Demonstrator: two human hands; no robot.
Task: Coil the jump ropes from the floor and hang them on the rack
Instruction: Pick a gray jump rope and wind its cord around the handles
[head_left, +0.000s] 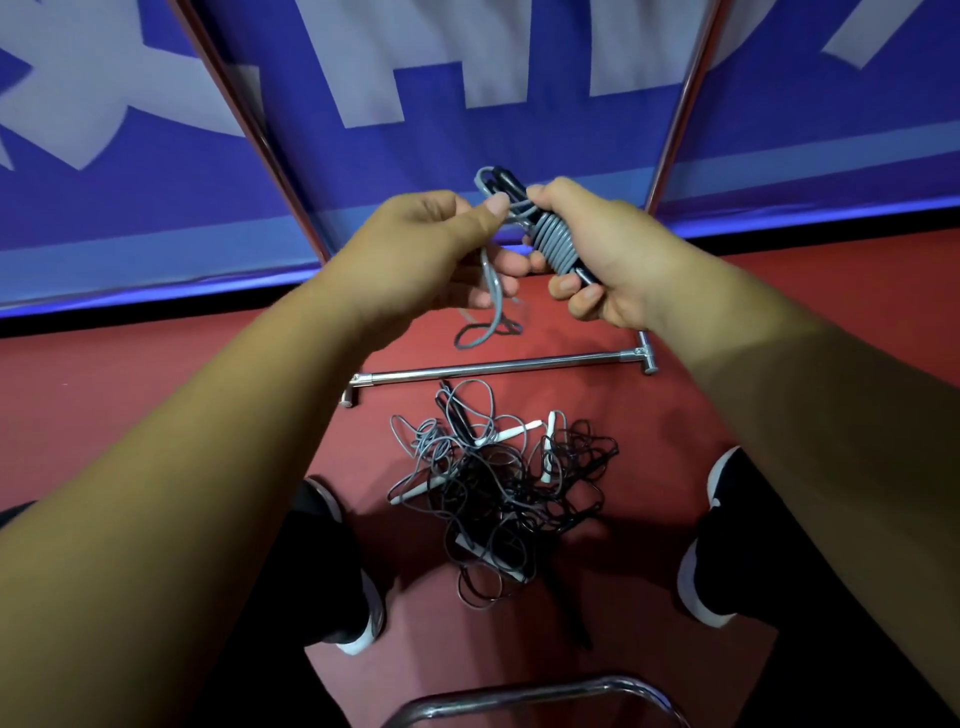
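Your right grip (597, 254) is clenched round the grey jump rope (558, 243) at centre frame, its cord wound tight over black handles. Left grip (431, 244) pinches the loose tail (491, 296), which hangs toward the floor (156, 415). Cord looks light, limp and smooth, probably springy, so wraps may slip. Keep a thumb on them and hold at the handles, the only stiff part. Tangled pile of ropes (498, 483) lies lower centre, just below the rack (493, 366) base bar. Lift those by a handle, not mid-cord.
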